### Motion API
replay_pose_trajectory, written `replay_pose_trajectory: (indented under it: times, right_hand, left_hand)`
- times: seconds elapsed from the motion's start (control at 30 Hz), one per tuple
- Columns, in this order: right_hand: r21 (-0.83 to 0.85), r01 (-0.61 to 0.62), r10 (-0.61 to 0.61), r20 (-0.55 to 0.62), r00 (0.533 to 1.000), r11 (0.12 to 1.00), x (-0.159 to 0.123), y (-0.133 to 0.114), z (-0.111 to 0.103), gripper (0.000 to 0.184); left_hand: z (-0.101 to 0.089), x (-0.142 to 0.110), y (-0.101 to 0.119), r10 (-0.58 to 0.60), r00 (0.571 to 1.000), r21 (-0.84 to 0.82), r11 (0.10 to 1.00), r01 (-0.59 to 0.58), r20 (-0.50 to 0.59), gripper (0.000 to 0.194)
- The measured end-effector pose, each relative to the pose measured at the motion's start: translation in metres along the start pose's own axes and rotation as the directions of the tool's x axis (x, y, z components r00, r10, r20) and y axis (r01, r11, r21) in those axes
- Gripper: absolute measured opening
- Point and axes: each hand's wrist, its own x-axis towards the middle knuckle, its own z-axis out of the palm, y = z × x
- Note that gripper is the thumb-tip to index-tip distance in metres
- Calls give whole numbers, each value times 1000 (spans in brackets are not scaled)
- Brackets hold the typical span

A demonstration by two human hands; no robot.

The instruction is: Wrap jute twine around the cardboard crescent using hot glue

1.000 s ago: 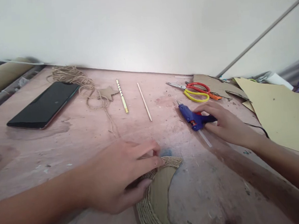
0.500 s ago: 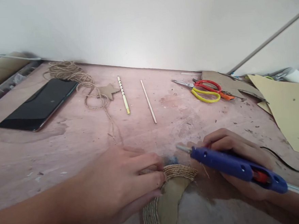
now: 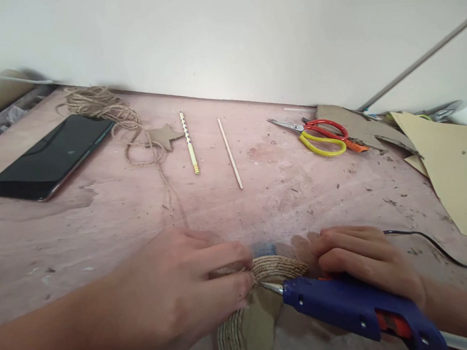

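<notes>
A crescent-shaped cardboard piece (image 3: 260, 322) partly wrapped in jute twine lies at the near edge of the pink table (image 3: 298, 192). My left hand (image 3: 177, 291) presses on its left side, fingers pinched on the twine at the tip. In my right hand (image 3: 367, 264) is a blue glue gun (image 3: 346, 305), gripped around its body. Its metal nozzle points left at the cardboard, almost touching my left fingertips. The glue gun's black cord (image 3: 442, 253) trails off to the right.
At the back left lie a black phone (image 3: 44, 159), a bundle of jute twine (image 3: 101, 107) and a small cardboard star (image 3: 162, 136). A pencil (image 3: 189, 143), a thin wooden stick (image 3: 230, 153), red and yellow scissors (image 3: 318, 134) and cardboard sheets (image 3: 452, 165) lie farther right.
My right hand picked the glue gun up from the table's middle right and brought it near, its nozzle now at the crescent's tip. My left hand stayed on the crescent.
</notes>
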Motion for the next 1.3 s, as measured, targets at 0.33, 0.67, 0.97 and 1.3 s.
replay_pose_trajectory:
  times: [0.33,0.67,0.97,1.3]
  right_hand:
    - [-17,11,-10,51,999,1000,1,0,-1,13]
    - [-65,14,-12,29,1000,998,-2,0,3,20]
    - [-65,-25,27,28,999,998,1,-3,-1,26]
    - [-48,-23,23,8,1000,999,7,-5,-3,39]
  left_hand:
    - [1,-3,1,-7,1000,-5,1000,7,-6,18]
    - [5,-2,-4,3,1000,-61,998,-4,-4,16]
    - [3,-2,-4,8,999,-51,999,-6,31,20]
    - [2,-2,-4,10,1000,-47,999,-8,26,19]
